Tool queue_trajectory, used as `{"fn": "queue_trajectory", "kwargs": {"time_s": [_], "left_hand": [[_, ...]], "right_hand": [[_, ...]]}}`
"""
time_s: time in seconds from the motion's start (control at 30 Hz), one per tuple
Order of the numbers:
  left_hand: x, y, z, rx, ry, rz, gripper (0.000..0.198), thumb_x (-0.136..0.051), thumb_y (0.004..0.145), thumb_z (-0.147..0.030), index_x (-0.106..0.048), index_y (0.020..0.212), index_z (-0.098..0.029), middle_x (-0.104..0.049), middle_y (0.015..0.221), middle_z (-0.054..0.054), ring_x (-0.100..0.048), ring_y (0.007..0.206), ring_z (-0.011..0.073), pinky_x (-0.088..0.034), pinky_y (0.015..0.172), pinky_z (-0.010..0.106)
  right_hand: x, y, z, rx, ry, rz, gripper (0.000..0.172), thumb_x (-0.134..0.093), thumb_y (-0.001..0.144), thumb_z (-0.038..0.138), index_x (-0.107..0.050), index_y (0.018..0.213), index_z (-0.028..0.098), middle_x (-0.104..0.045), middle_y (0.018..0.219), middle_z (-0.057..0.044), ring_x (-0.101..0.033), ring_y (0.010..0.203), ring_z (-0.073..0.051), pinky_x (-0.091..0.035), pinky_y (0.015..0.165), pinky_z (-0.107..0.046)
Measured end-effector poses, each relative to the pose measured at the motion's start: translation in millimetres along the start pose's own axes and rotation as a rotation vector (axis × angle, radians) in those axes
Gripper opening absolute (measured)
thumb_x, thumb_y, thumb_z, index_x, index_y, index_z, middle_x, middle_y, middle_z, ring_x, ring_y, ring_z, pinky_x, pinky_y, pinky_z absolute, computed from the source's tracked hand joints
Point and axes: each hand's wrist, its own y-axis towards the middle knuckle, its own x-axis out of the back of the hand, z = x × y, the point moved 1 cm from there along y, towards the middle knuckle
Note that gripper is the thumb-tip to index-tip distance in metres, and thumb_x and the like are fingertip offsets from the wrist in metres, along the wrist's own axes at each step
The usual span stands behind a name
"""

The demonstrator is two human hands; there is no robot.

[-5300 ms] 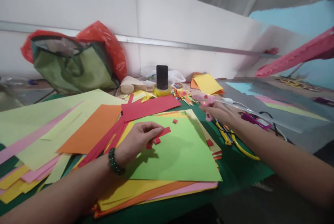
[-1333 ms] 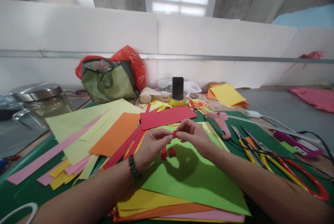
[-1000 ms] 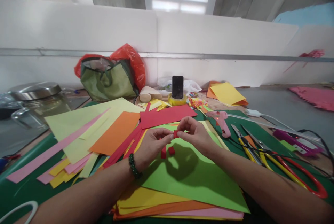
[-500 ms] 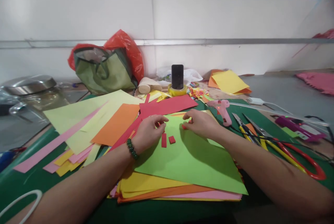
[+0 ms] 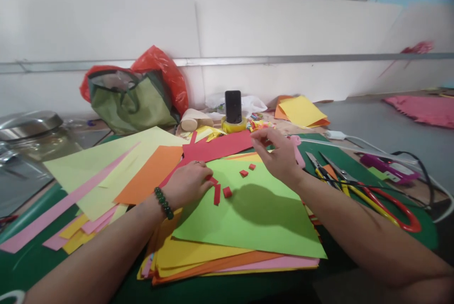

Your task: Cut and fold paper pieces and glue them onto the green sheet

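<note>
My left hand [image 5: 187, 183] rests on a light green sheet [image 5: 255, 219] atop a stack of coloured paper. Its fingers are curled, pinching the end of a small red paper piece [image 5: 212, 180]. A short red strip [image 5: 216, 194] and a red square [image 5: 227, 192] lie just right of it. Two more red squares [image 5: 243, 173] lie farther back on the sheet. My right hand [image 5: 280, 155] hovers above the sheet's far edge, fingers apart and holding nothing. It is close to a pink glue gun [image 5: 296, 150], which it partly hides.
A red sheet [image 5: 216, 147], an orange sheet [image 5: 151, 174] and pale yellow sheets spread to the left. Red-handled scissors [image 5: 390, 202] and yellow cutters [image 5: 349, 190] lie right. At the back are a phone [image 5: 233, 105] on a tape roll, a green bag [image 5: 131, 100] and a glass jar [image 5: 31, 138].
My hands held a small red piece together in the air, then lowered and parted. A red square now lies on the sheet, and my right hand has lifted toward the glue gun.
</note>
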Motion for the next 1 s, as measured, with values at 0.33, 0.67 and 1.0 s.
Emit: {"fn": "queue_trajectory", "kwargs": {"time_s": [0.33, 0.67, 1.0], "left_hand": [[-18.7, 11.1, 23.7, 0.068, -0.549, -0.063, 0.037, -0.056, 0.071, -0.03, -0.063, 0.105, -0.016, -0.06, 0.069, 0.001, -0.054, 0.064, 0.0172, -0.042, 0.06, 0.027], [-5.4, 5.6, 18.4, 0.087, -0.437, -0.061, 0.043, -0.059, 0.066, -0.042, -0.065, 0.1, -0.017, -0.063, 0.093, 0.009, -0.06, 0.078, 0.0224, -0.047, 0.072, 0.032], [-9.7, 9.2, 14.5, 0.094, -0.538, 0.003, 0.008, -0.052, 0.068, -0.027, -0.053, 0.065, -0.019, -0.056, 0.062, 0.0, -0.051, 0.061, 0.0158, -0.036, 0.056, 0.026]], "right_hand": [[-29.2, -22.3, 15.2, 0.047, -0.01, 0.378, 0.014, -0.048, 0.086, 0.019, -0.06, 0.081, 0.02, -0.064, 0.076, -0.005, -0.057, 0.072, -0.017, -0.046, 0.068, -0.029], [-35.5, -26.7, 10.7, 0.08, 0.006, 0.38, 0.011, -0.05, 0.084, 0.016, -0.06, 0.082, 0.02, -0.062, 0.074, -0.003, -0.056, 0.07, -0.015, -0.043, 0.064, -0.026], [-32.3, -26.9, 9.7, 0.044, 0.081, 0.364, 0.012, -0.048, 0.087, 0.019, -0.06, 0.084, 0.02, -0.064, 0.077, -0.004, -0.057, 0.069, -0.015, -0.045, 0.064, -0.028]]}}
